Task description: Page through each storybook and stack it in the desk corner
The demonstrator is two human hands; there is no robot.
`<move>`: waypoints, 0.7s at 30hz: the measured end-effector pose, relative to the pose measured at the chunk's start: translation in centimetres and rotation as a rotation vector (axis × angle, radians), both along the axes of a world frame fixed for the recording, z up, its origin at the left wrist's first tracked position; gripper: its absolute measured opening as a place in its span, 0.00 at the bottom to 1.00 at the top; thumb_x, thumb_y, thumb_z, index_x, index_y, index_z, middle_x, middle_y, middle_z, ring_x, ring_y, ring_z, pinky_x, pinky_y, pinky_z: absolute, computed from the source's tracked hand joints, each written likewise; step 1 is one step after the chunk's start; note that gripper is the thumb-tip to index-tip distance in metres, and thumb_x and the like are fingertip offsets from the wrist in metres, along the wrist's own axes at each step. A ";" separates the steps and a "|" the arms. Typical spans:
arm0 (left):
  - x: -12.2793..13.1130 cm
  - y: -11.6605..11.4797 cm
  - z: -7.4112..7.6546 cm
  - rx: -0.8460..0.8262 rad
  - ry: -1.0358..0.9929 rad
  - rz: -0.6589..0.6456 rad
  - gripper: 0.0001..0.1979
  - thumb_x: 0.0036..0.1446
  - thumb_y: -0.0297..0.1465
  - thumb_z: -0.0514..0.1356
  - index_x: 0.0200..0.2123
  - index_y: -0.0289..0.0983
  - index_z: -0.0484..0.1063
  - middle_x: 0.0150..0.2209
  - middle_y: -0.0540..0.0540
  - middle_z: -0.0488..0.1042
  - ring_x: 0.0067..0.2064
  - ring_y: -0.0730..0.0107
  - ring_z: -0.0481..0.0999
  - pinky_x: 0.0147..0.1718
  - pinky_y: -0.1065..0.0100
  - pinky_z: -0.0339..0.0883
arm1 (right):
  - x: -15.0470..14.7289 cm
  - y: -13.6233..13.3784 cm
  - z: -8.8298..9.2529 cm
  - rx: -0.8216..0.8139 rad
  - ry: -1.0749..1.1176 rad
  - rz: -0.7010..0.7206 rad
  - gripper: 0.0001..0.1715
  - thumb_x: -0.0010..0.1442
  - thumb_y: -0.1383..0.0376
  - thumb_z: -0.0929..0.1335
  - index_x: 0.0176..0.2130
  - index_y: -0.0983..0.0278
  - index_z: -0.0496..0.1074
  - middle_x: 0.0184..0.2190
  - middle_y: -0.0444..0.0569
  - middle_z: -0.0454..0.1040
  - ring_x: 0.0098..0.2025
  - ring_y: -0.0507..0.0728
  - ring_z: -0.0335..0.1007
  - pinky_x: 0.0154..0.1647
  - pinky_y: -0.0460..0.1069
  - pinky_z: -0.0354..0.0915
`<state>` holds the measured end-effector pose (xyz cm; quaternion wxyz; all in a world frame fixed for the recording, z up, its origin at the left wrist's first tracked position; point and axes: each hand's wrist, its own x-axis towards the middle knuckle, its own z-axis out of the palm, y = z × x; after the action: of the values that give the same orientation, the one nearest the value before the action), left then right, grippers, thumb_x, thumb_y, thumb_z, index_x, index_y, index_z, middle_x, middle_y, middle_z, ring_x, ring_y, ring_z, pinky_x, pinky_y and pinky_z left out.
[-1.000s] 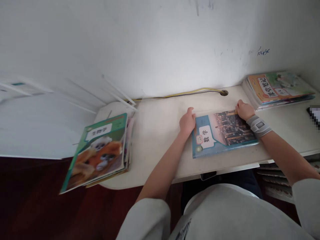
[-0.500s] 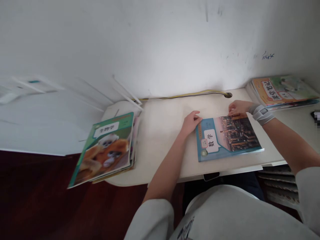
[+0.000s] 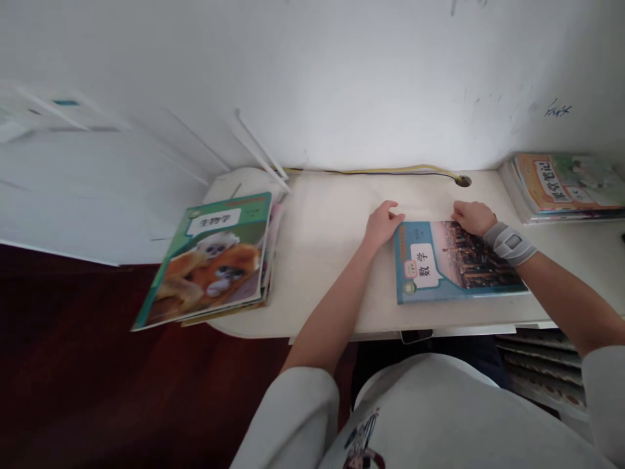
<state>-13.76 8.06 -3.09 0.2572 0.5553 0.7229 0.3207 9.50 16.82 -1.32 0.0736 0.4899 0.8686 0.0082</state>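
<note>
A maths textbook (image 3: pixel 434 286) with a blue cover and a night city photo lies sideways on the white desk. At its upper left corner is my left hand (image 3: pixel 383 225), with thumb and forefinger apart and the thumb by the corner. My right hand (image 3: pixel 474 218), a grey band on its wrist, is closed at the book's upper edge, its knuckles up and its fingertips partly hidden. Left of both hands, a green biology textbook (image 3: pixel 209 260) with a monkey photo tops a small pile that overhangs the desk's rounded end.
Another pile of books (image 3: pixel 561 185), orange cover uppermost, stands at the right by the wall. Yellow and black cables (image 3: pixel 351 172) run along the back to a round hole (image 3: pixel 463 181). A dark phone-like object (image 3: pixel 416 336) shows below the front edge.
The view has shifted slightly, so the desk items appear farther right and higher. My right hand has curled more and come a little nearer over the maths book's upper edge.
</note>
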 end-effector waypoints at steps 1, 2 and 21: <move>0.0 0.0 -0.1 -0.001 0.010 -0.025 0.19 0.54 0.32 0.58 0.50 0.37 0.67 0.35 0.47 0.76 0.39 0.65 0.74 0.44 0.66 0.63 | -0.1 -0.2 0.0 0.008 -0.007 -0.012 0.17 0.63 0.59 0.58 0.43 0.64 0.69 0.39 0.56 0.76 0.40 0.60 0.71 0.34 0.49 0.57; -0.1 0.1 -0.2 0.002 0.023 -0.042 0.18 0.54 0.30 0.57 0.50 0.37 0.67 0.36 0.47 0.76 0.40 0.65 0.74 0.44 0.66 0.63 | -0.2 -0.4 0.1 0.014 -0.014 -0.022 0.18 0.63 0.59 0.58 0.44 0.64 0.69 0.39 0.57 0.76 0.40 0.61 0.72 0.35 0.49 0.57; 11.7 -6.1 -0.2 -0.096 0.631 -0.524 0.41 0.59 0.53 0.39 0.64 0.29 0.49 0.66 0.32 0.44 0.66 0.38 0.39 0.59 0.37 0.39 | 0.0 -0.9 0.2 0.005 0.011 -0.031 0.19 0.65 0.58 0.57 0.47 0.65 0.67 0.41 0.60 0.76 0.42 0.62 0.72 0.39 0.51 0.61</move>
<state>-2.09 1.97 -3.30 0.1215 0.7790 0.6147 0.0246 9.48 15.90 -1.08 0.0676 0.5037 0.8612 0.0063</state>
